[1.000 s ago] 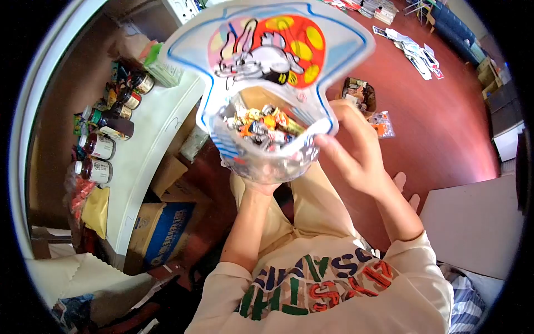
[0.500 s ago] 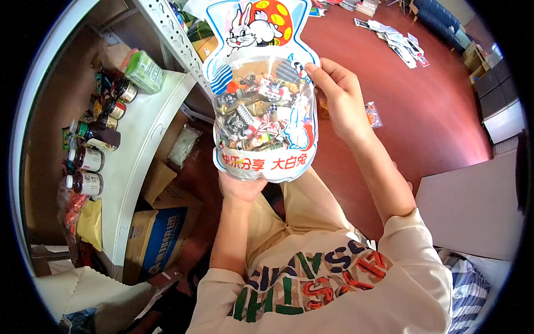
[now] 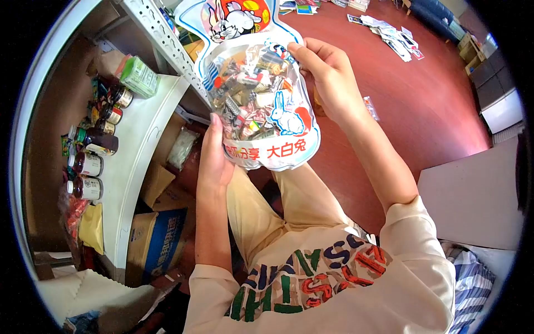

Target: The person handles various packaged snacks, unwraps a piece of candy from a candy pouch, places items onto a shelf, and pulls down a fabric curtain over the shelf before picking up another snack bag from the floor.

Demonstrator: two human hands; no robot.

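A rabbit-printed candy bag [image 3: 261, 92] is held up in front of me, slightly tilted, with wrapped candies showing through its clear window. My left hand [image 3: 216, 153] grips its lower left edge, thumb along the front and the other fingers hidden behind. At the upper right edge, my right hand [image 3: 328, 69] pinches the bag between thumb and fingers. Red Chinese lettering runs along the bottom of the bag.
To the left, a white shelf [image 3: 150, 136] carries several dark jars [image 3: 86, 187], a green plastic container [image 3: 139, 77] and a yellow packet [image 3: 92, 228]. Cardboard boxes [image 3: 158, 239] stand below it. Papers [image 3: 389, 36] lie on the red floor.
The bag has shifted a little left and up and tilted. My left hand has moved from beneath the bag to its lower left side, with its thumb now in front. My right hand still pinches the edge.
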